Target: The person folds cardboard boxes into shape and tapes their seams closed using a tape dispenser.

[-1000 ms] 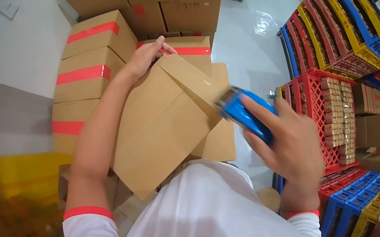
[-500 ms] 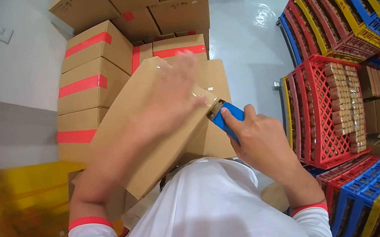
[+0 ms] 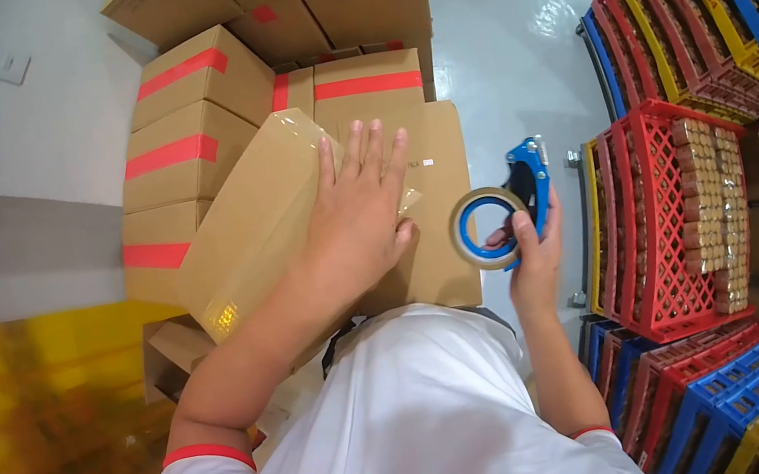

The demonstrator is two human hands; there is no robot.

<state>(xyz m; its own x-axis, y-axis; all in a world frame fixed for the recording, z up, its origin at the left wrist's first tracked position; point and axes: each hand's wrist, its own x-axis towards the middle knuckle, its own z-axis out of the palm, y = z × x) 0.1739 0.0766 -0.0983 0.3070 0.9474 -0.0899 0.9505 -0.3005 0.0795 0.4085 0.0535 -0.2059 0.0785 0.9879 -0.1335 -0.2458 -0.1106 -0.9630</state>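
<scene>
My left hand (image 3: 355,211) lies flat with spread fingers on a tilted brown cardboard box (image 3: 244,215). Clear packing tape (image 3: 308,130) shines along that box's panel, and a loose end sticks out near my thumb. Off to the right, my right hand (image 3: 537,255) is closed around a blue tape dispenser (image 3: 529,172) carrying a roll of clear tape (image 3: 463,240). The dispenser is held apart from the box. Beneath the tilted box is another cardboard box (image 3: 436,156) with a small white label.
Cardboard boxes with red tape (image 3: 172,157) are stacked at left and ahead. Red, blue and yellow crates (image 3: 666,222) full of packed goods stand on the right, beside the grey floor (image 3: 508,42). A yellow see-through sheet (image 3: 56,416) hangs at lower left.
My right hand has moved the tape dispenser off the box to the right and turned it. My left hand, blurred in motion before, now rests flat on the box.
</scene>
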